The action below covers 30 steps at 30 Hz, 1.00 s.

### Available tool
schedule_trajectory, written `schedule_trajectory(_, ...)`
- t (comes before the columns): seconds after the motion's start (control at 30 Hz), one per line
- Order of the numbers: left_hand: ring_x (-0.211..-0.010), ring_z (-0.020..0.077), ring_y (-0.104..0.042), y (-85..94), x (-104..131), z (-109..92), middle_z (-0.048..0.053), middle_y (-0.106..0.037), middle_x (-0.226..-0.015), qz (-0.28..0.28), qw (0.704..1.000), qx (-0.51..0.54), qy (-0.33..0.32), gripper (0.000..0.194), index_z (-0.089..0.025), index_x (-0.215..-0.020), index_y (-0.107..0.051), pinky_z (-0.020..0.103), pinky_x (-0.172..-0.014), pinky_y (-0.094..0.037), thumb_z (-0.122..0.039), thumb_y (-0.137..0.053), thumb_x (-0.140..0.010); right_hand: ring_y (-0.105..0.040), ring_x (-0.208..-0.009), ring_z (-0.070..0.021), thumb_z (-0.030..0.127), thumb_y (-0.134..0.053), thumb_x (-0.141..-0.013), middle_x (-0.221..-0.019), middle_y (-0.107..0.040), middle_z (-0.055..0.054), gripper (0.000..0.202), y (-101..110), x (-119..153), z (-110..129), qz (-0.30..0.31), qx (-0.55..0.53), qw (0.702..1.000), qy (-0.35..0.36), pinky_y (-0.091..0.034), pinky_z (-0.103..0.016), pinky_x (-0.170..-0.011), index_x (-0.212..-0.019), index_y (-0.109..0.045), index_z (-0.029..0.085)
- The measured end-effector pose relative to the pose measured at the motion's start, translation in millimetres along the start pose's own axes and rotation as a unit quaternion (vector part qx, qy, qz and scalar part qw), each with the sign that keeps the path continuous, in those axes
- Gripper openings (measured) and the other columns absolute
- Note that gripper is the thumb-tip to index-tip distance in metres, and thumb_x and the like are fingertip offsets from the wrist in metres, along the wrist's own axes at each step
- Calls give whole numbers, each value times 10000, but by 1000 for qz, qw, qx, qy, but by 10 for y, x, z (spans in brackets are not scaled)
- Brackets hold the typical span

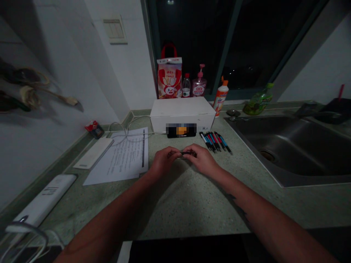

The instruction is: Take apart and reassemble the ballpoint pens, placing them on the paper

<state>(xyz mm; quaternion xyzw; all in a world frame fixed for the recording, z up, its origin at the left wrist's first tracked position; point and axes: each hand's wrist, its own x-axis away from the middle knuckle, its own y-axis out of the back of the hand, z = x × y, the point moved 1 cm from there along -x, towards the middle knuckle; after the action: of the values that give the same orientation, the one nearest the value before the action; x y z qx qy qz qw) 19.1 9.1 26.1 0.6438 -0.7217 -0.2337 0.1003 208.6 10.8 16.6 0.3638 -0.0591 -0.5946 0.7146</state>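
My left hand and my right hand meet above the middle of the green speckled countertop. Between their pinched fingertips is a slim dark pen, largely covered by the fingers. Just to the right of my right hand lies a row of several pens with white, blue, red and black barrels. Behind my hands a phone leans on its long side against a white box, with a cable running to it.
Printed paper sheets lie on the left, partly under a flat white block. A power strip sits nearer the left wall. On the right is a steel sink. Bottles, including a pink pump bottle, stand behind the box.
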Motion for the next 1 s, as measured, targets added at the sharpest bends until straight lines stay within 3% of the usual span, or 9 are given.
schedule_trajectory(0.2, -807, 197, -699, -16, -11, 17, 32, -772, -846, 18, 1000, 8, 22, 97, -208, -807, -712, 336, -796, -553, -276, -647, -833, -660, -889, -198, 260, -724, -889, -990, -720, -56, 157, 16, 24, 30, 19, 47, 999, -2, -488, -319, -774, -1036, -692, 214)
schedule_trajectory(0.37, -805, 195, -696, -23, 16, -1, 31, -770, -845, 21, 1000, 8, 2, 103, -210, -832, -713, 339, -803, -552, -295, -655, -837, -681, -865, -195, 284, -575, -997, -959, -757, -55, 162, -6, 22, 22, 70, 27, 997, -26, -484, -321, -781, -1032, -716, 212)
schedule_trajectory(0.53, -799, 196, -691, 34, -36, 23, 34, -754, -825, -7, 1000, -5, 16, 92, -202, -813, -706, 332, -786, -542, -267, -648, -842, -658, -904, -198, 203, -673, -919, -977, -726, -47, 103, 54, 10, 28, 7, 54, 999, 0, -475, -313, -792, -1013, -712, 211)
schedule_trajectory(0.77, -848, 226, -675, 197, -142, 204, 61, -726, -882, -46, 980, -191, 28, 89, -200, -862, -719, 348, -807, -517, -180, -640, -825, -656, -923, -190, 202, -745, -870, -1002, -677, -39, 153, 6, 49, -41, 130, 146, 981, 13, -479, -304, -815, -1018, -760, 236)
schedule_trajectory(0.87, -924, 257, -670, 193, -139, 284, 92, -718, -940, -17, 964, -266, 11, 137, -192, -841, -719, 369, -853, -503, -133, -597, -833, -660, -921, -197, 206, -753, -864, -989, -678, -36, 164, -35, 62, -63, 157, 159, 975, 22, -482, -305, -810, -1023, -762, 244)
schedule_trajectory(1.0, -948, 253, -662, 163, -125, 328, 85, -716, -946, 10, 960, -279, 22, 144, -204, -838, -711, 358, -862, -494, -121, -593, -841, -662, -923, -209, 253, -768, -860, -1018, -681, -51, 190, -27, 65, -70, 155, 174, 972, 14, -480, -313, -799, -1048, -752, 233)
